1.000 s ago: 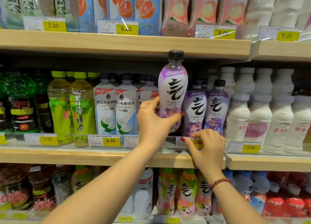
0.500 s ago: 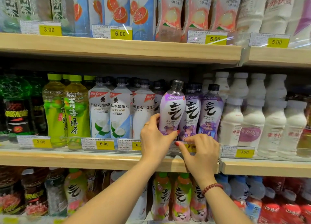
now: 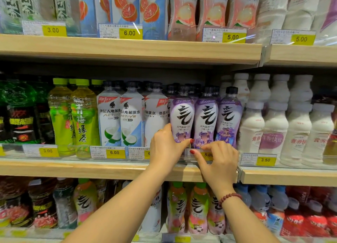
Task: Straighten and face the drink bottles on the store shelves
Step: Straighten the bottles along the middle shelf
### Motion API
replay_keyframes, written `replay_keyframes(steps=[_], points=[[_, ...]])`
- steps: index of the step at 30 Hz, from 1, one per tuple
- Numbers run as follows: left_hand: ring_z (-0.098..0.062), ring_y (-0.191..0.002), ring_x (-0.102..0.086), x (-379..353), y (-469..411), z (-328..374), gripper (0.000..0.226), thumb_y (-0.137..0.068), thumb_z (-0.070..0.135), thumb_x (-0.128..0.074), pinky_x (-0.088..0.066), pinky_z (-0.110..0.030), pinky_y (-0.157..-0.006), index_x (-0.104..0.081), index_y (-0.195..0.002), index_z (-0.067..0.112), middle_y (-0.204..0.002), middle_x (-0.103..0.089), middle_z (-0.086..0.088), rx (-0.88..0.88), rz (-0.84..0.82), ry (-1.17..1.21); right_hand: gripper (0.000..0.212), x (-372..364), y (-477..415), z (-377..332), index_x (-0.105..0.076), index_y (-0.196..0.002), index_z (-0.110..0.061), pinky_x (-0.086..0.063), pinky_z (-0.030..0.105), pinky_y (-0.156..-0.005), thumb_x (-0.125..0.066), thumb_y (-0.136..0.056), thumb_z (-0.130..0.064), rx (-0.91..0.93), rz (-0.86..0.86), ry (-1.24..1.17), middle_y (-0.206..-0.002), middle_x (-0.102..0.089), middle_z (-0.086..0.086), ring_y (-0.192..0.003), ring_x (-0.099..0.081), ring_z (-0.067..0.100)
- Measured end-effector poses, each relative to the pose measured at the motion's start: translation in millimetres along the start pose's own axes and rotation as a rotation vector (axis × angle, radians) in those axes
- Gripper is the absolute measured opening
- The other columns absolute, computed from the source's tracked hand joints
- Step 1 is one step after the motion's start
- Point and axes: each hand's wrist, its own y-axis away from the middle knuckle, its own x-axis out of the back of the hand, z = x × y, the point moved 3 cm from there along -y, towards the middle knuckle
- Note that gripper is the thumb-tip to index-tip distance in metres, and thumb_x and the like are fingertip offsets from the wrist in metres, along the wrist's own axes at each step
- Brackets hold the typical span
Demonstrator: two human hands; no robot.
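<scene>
Three purple-labelled bottles with black caps stand in a row at the front of the middle shelf (image 3: 109, 169). My left hand (image 3: 166, 148) grips the base of the leftmost purple bottle (image 3: 182, 115), thumb across its front; the bottle stands upright with its label facing out. My right hand (image 3: 218, 160) rests its curled fingers on the clear shelf-edge rail by the 5.00 price tag (image 3: 207, 154), just below the middle purple bottle (image 3: 206, 117). The third purple bottle (image 3: 228, 115) stands to the right, untouched.
White electrolyte-water bottles (image 3: 131, 115) stand left of the purple ones, with green tea bottles (image 3: 83, 115) further left. White milk-drink bottles (image 3: 275, 120) fill the right. The upper shelf (image 3: 127, 47) hangs close above the caps. More bottles sit on the lower shelf.
My left hand lowered the purple bottle from above the row down into the front left slot on the shelf. My right hand stayed at the shelf-edge rail.
</scene>
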Motion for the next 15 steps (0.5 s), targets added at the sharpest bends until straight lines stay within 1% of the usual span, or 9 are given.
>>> replay_keyframes(steps=[4,6,8,10,12,13,15], points=[[-0.015,-0.087,-0.066,1.6,0.4,-1.2,0.037,-0.074,0.033,-0.079,-0.050,-0.024,-0.070,-0.063,-0.104,0.017,-0.094,-0.072,0.002,-0.030,-0.042,0.041,0.042,0.6,-0.1,-0.9,-0.068,-0.081,-0.015,-0.040,0.035,-0.077,-0.058,-0.083,-0.055,0.000,0.000,0.005,-0.079,-0.062,-0.002,-0.076,-0.059,0.020],[-0.015,-0.090,-0.065,2.5,-0.1,-2.2,0.040,-0.075,0.031,-0.078,-0.051,-0.025,-0.073,-0.063,-0.108,0.017,-0.096,-0.071,0.001,-0.050,-0.063,0.051,0.042,0.9,-0.1,-1.3,-0.067,-0.082,-0.015,-0.039,0.034,-0.077,-0.058,-0.083,-0.055,0.002,0.005,0.012,-0.079,-0.062,-0.001,-0.076,-0.058,0.020],[-0.016,-0.092,-0.061,3.0,0.6,-3.7,0.043,-0.074,0.032,-0.078,-0.048,-0.024,-0.073,-0.062,-0.112,0.017,-0.097,-0.067,-0.001,-0.071,-0.056,0.027,0.042,1.1,-0.2,-1.4,-0.067,-0.082,-0.015,-0.038,0.033,-0.077,-0.058,-0.083,-0.055,0.001,0.006,0.016,-0.079,-0.062,-0.001,-0.076,-0.058,0.020],[-0.016,-0.093,-0.055,2.8,3.0,-4.9,0.053,-0.074,0.034,-0.079,-0.042,-0.020,-0.074,-0.057,-0.120,0.018,-0.102,-0.056,-0.001,-0.085,-0.026,-0.006,0.041,1.4,-0.6,-1.8,-0.066,-0.082,-0.015,-0.037,0.033,-0.078,-0.058,-0.083,-0.055,-0.001,0.006,0.017,-0.079,-0.062,-0.001,-0.076,-0.058,0.020],[-0.010,-0.093,-0.049,2.9,5.2,-6.2,0.068,-0.071,0.032,-0.081,-0.042,-0.017,-0.078,-0.049,-0.130,0.020,-0.109,-0.043,0.002,-0.084,0.007,0.043,0.040,1.3,-0.4,-1.8,-0.066,-0.082,-0.015,-0.037,0.033,-0.079,-0.058,-0.083,-0.054,-0.003,0.005,0.011,-0.079,-0.062,-0.001,-0.076,-0.058,0.020],[-0.007,-0.094,-0.046,3.4,5.7,-6.6,0.074,-0.069,0.030,-0.082,-0.041,-0.016,-0.080,-0.045,-0.132,0.021,-0.111,-0.039,0.004,-0.085,0.027,0.072,0.041,1.3,-0.4,-1.8,-0.067,-0.082,-0.015,-0.037,0.032,-0.079,-0.058,-0.083,-0.055,-0.004,0.005,0.010,-0.080,-0.062,-0.001,-0.077,-0.058,0.020],[-0.006,-0.094,-0.046,4.9,6.3,-6.0,0.076,-0.068,0.028,-0.084,-0.042,-0.018,-0.081,-0.042,-0.131,0.024,-0.113,-0.039,0.006,-0.093,0.060,0.095,0.041,1.2,-0.5,-1.6,-0.067,-0.083,-0.015,-0.037,0.033,-0.079,-0.058,-0.083,-0.055,-0.008,0.001,0.011,-0.080,-0.062,-0.001,-0.077,-0.058,0.019]])
